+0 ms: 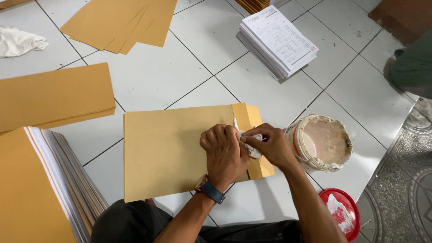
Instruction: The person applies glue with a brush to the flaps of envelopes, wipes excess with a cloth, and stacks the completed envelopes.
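While the left hand (223, 153) presses flat on the brown envelope (180, 150), the right hand (270, 144) pinches a white cloth (253, 143) against its flap, beside the paste bucket (321, 143).

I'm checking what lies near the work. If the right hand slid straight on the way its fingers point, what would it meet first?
The right hand points leftward, holding a white cloth against the envelope's flap. It would meet the left hand at once; the two look already touching.
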